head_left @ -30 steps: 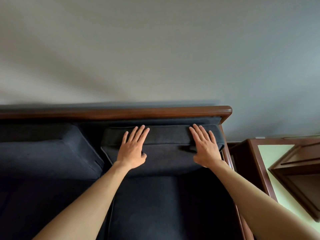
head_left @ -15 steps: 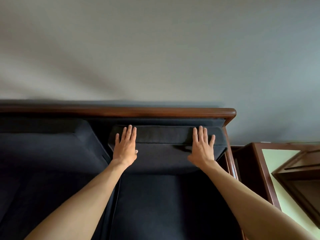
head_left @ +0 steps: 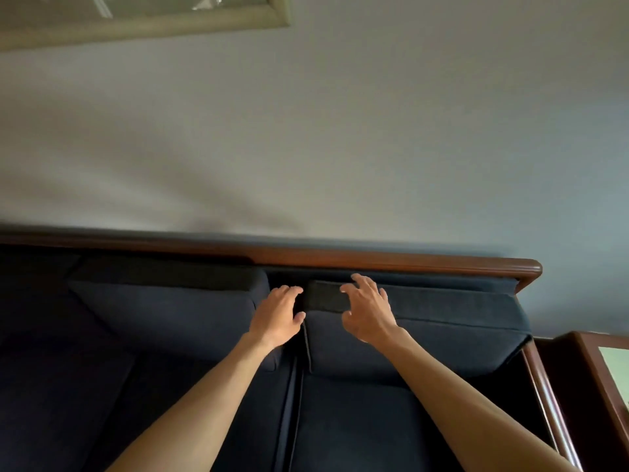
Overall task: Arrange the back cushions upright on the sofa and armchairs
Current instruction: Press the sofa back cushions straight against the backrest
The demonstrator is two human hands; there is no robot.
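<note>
Two bare hands reach over the dark sofa from my head-mounted view, both at the seam where two navy back cushions meet. The left hand lies palm down at the inner end of the left back cushion, its fingers curling into the dark gap between the cushions; I cannot tell whether they grip anything there. The right hand hovers with fingers spread and loose, unclenched, at the upper left corner of the right back cushion; I cannot tell from here whether it touches the fabric.

Both cushions stand upright on the seat, leaning back against the sofa's backrest just under the polished wooden top rail. The right cushion fills the space up to the wooden arm at the sofa's right end. The left cushion sits just beside it, the two nearly touching at the bottom and parted by a narrow gap near the top.

Behind the rail rises a pale wall, with the corner of a picture frame at the upper left. A wooden side table stands just beyond the sofa's arm at the lower right.
</note>
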